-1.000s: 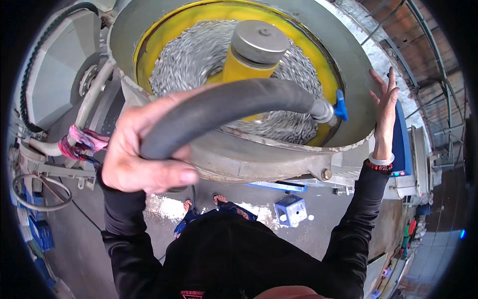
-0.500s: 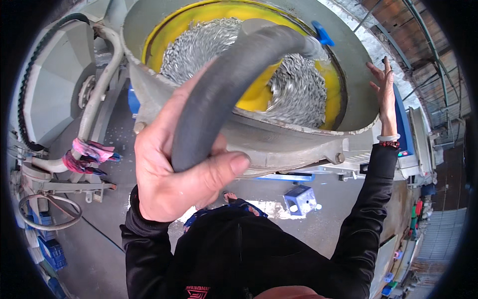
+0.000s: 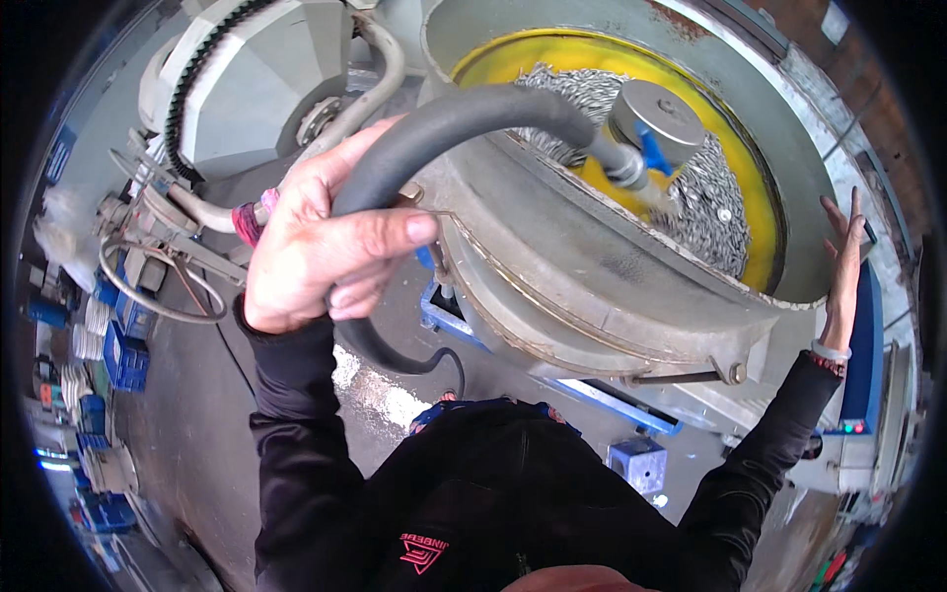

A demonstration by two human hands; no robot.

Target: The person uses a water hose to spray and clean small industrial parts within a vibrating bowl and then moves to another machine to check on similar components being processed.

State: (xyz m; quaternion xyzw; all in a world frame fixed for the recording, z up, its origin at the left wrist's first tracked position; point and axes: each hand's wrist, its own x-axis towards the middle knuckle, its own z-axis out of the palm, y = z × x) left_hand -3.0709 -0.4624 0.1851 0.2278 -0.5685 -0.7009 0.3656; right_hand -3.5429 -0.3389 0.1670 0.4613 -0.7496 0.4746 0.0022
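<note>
My left hand [image 3: 321, 227] is wrapped round a thick dark-grey hose [image 3: 454, 118], which arches up and over into a large round tub [image 3: 631, 227]. The hose ends in a metal nozzle with a blue valve lever [image 3: 651, 150], and what looks like water comes from its tip. Inside the tub, against a yellow lining [image 3: 765, 222], lie many small shiny metal pieces [image 3: 705, 212], blurred in places. A grey capped cylinder [image 3: 663, 118] rises at the tub's centre. My right hand [image 3: 843, 257] is at the tub's right rim, fingers stretched out, holding nothing.
At the left stands a large pale faceted drum [image 3: 252, 89] with a toothed edge, beside a bent pipe [image 3: 375, 94]. A blue box [image 3: 639, 464] sits on the wet floor below the tub. Blue crates [image 3: 126, 355] line the far left. A blue panel [image 3: 863, 345] stands at the right.
The view has turned, so the tub now sits further right. The hose nozzle has come nearer the tub's front wall, and the central cylinder shows more fully. My left hand keeps hold of the hose.
</note>
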